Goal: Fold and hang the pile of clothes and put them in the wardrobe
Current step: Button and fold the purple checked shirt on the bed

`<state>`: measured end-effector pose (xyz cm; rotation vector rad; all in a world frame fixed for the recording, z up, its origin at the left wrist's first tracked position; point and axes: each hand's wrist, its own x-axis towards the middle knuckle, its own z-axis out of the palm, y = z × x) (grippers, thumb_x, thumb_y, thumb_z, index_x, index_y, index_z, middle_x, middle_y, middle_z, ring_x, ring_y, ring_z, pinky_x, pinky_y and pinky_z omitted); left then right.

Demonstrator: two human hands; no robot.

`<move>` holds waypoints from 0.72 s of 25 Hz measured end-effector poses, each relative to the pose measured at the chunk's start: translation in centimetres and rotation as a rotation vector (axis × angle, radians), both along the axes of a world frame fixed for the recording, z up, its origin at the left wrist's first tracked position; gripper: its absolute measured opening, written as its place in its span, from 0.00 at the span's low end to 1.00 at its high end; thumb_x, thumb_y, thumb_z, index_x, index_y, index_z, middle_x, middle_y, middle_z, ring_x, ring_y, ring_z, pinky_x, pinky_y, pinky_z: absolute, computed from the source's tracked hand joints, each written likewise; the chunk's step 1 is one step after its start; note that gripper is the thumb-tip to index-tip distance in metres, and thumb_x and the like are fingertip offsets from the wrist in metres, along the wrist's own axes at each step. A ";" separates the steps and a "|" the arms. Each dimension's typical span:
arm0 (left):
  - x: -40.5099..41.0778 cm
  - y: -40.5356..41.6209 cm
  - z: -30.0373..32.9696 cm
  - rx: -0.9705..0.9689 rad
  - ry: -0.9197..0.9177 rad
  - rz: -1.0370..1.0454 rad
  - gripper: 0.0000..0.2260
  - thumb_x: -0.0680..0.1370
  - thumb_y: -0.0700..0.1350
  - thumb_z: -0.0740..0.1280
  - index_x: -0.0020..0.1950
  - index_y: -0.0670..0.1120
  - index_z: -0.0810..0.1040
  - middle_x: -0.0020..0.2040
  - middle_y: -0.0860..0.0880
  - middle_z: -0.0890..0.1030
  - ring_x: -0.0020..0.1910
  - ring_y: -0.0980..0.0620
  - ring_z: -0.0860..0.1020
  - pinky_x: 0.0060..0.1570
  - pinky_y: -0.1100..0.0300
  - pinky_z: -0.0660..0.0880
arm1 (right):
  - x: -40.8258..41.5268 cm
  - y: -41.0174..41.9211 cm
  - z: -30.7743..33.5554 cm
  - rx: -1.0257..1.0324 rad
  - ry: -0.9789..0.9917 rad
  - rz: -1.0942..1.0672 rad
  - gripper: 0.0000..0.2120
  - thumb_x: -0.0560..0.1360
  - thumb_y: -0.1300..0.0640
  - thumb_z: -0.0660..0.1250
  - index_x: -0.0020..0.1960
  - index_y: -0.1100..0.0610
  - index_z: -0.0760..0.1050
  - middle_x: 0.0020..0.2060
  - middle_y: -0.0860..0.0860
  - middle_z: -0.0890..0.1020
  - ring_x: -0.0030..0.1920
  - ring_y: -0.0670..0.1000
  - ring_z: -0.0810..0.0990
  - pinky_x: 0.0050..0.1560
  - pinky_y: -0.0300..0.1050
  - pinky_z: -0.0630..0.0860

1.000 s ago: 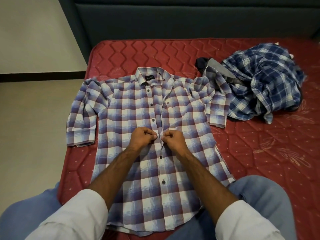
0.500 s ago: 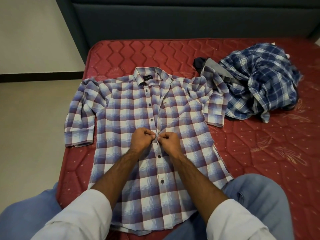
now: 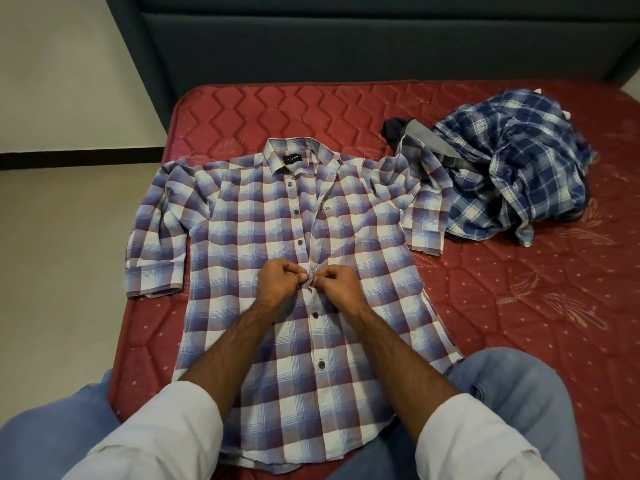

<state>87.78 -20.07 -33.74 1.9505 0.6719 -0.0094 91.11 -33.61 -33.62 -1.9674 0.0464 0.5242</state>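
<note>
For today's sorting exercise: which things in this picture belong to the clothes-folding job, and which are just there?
Job: checked shirt, pinched at its placket by left hand and right hand; crumpled clothes pile.
Just there: red mattress, headboard, floor.

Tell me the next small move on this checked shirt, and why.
Probably finish pushing this button through its hole. Both hands, left hand and right hand, pinch the placket of the checked shirt at mid-chest; above them it gapes open, with three buttons unfastened, while the two below look fastened.
</note>
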 end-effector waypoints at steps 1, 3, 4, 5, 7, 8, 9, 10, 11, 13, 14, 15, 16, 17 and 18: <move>0.0 0.1 0.1 -0.011 0.001 -0.001 0.03 0.78 0.39 0.71 0.50 0.42 0.85 0.41 0.51 0.83 0.42 0.54 0.82 0.42 0.67 0.78 | 0.0 0.0 0.0 0.005 -0.032 0.014 0.05 0.79 0.59 0.70 0.51 0.60 0.85 0.42 0.52 0.85 0.41 0.48 0.83 0.43 0.36 0.80; 0.1 0.5 0.3 -0.056 0.005 -0.017 0.04 0.79 0.42 0.71 0.48 0.43 0.86 0.41 0.49 0.84 0.42 0.52 0.83 0.45 0.61 0.82 | -0.5 0.3 -0.2 -0.006 -0.082 -0.030 0.06 0.77 0.57 0.74 0.49 0.59 0.85 0.41 0.50 0.85 0.42 0.48 0.84 0.42 0.36 0.79; 0.2 0.5 0.5 -0.063 0.014 -0.033 0.05 0.79 0.44 0.72 0.47 0.44 0.86 0.41 0.48 0.85 0.42 0.51 0.84 0.47 0.58 0.83 | -0.8 0.7 -0.4 -0.018 -0.102 -0.070 0.06 0.76 0.55 0.74 0.48 0.58 0.85 0.39 0.49 0.85 0.40 0.47 0.83 0.40 0.34 0.78; 0.3 0.5 0.7 -0.036 0.024 -0.053 0.05 0.78 0.45 0.73 0.46 0.45 0.86 0.41 0.49 0.85 0.42 0.51 0.84 0.47 0.57 0.83 | -1.1 1.1 -0.6 -0.026 -0.114 -0.104 0.07 0.76 0.53 0.75 0.47 0.57 0.84 0.38 0.48 0.84 0.40 0.47 0.83 0.39 0.34 0.77; 0.3 0.0 0.9 0.066 0.026 -0.063 0.03 0.78 0.43 0.73 0.46 0.45 0.85 0.41 0.50 0.83 0.41 0.52 0.83 0.46 0.59 0.82 | -1.4 1.6 -1.0 -0.037 -0.113 -0.130 0.07 0.77 0.53 0.74 0.49 0.57 0.84 0.40 0.48 0.84 0.40 0.47 0.83 0.41 0.36 0.81; 0.3 -0.2 0.8 0.105 0.023 -0.046 0.03 0.78 0.42 0.72 0.45 0.45 0.85 0.40 0.49 0.83 0.40 0.52 0.82 0.45 0.60 0.82 | -1.4 1.5 -1.1 -0.036 -0.109 -0.123 0.06 0.77 0.54 0.74 0.49 0.56 0.84 0.40 0.49 0.84 0.40 0.47 0.83 0.42 0.37 0.82; 0.3 -0.4 0.8 0.133 0.024 -0.027 0.03 0.78 0.42 0.72 0.45 0.45 0.84 0.40 0.49 0.83 0.39 0.52 0.82 0.44 0.60 0.82 | -1.3 1.4 -1.1 -0.034 -0.107 -0.109 0.06 0.77 0.54 0.74 0.49 0.57 0.84 0.40 0.49 0.84 0.40 0.48 0.83 0.41 0.36 0.82; 0.3 -0.6 0.7 0.152 0.027 -0.015 0.02 0.77 0.42 0.72 0.45 0.45 0.84 0.40 0.49 0.82 0.39 0.51 0.81 0.43 0.60 0.82 | -1.2 1.1 -1.0 -0.032 -0.107 -0.094 0.06 0.77 0.54 0.74 0.49 0.57 0.84 0.41 0.49 0.84 0.40 0.48 0.83 0.39 0.34 0.81; 0.2 -0.7 0.6 0.156 0.026 -0.009 0.02 0.78 0.42 0.72 0.45 0.45 0.83 0.40 0.48 0.82 0.39 0.51 0.81 0.43 0.60 0.82 | -1.0 0.9 -1.0 -0.032 -0.107 -0.082 0.07 0.77 0.55 0.74 0.50 0.58 0.84 0.41 0.49 0.85 0.40 0.48 0.83 0.37 0.33 0.80; 0.0 -0.6 0.3 0.132 0.004 -0.011 0.02 0.79 0.42 0.71 0.47 0.44 0.82 0.42 0.48 0.82 0.40 0.51 0.81 0.39 0.65 0.78 | -0.8 0.8 -1.2 -0.047 -0.108 -0.065 0.07 0.75 0.54 0.75 0.50 0.57 0.85 0.42 0.49 0.85 0.41 0.47 0.84 0.42 0.37 0.82; -0.1 -0.5 0.2 0.123 -0.011 -0.014 0.02 0.79 0.41 0.71 0.47 0.44 0.81 0.43 0.48 0.82 0.40 0.51 0.81 0.38 0.68 0.75 | -0.7 0.8 -1.3 -0.067 -0.109 -0.060 0.07 0.75 0.54 0.76 0.49 0.56 0.85 0.41 0.47 0.85 0.40 0.47 0.84 0.44 0.39 0.82; -0.3 -0.5 0.3 0.120 -0.022 -0.014 0.01 0.80 0.40 0.70 0.48 0.44 0.81 0.43 0.48 0.81 0.41 0.51 0.80 0.36 0.70 0.73 | -0.6 0.9 -1.4 -0.089 -0.110 -0.055 0.07 0.74 0.53 0.76 0.48 0.56 0.84 0.40 0.46 0.85 0.40 0.46 0.83 0.44 0.39 0.81; -0.4 -0.6 0.3 0.118 -0.031 -0.005 0.01 0.79 0.40 0.70 0.49 0.44 0.80 0.44 0.49 0.81 0.41 0.52 0.80 0.36 0.70 0.71 | -0.5 1.0 -1.5 -0.105 -0.110 -0.051 0.07 0.74 0.52 0.77 0.48 0.55 0.84 0.39 0.45 0.84 0.39 0.45 0.83 0.44 0.39 0.80; -0.4 -0.7 0.3 0.114 -0.038 0.014 0.03 0.79 0.39 0.71 0.50 0.45 0.78 0.44 0.49 0.80 0.41 0.52 0.80 0.35 0.70 0.71 | -0.4 1.0 -1.6 -0.115 -0.109 -0.046 0.07 0.74 0.52 0.77 0.48 0.55 0.84 0.38 0.44 0.84 0.39 0.45 0.83 0.43 0.38 0.79; -0.5 -0.8 0.3 0.101 -0.040 0.036 0.05 0.79 0.39 0.71 0.51 0.45 0.76 0.44 0.49 0.80 0.41 0.52 0.79 0.35 0.69 0.71 | -0.3 1.0 -1.7 -0.119 -0.108 -0.038 0.07 0.75 0.51 0.76 0.48 0.54 0.84 0.39 0.45 0.84 0.40 0.46 0.83 0.44 0.39 0.79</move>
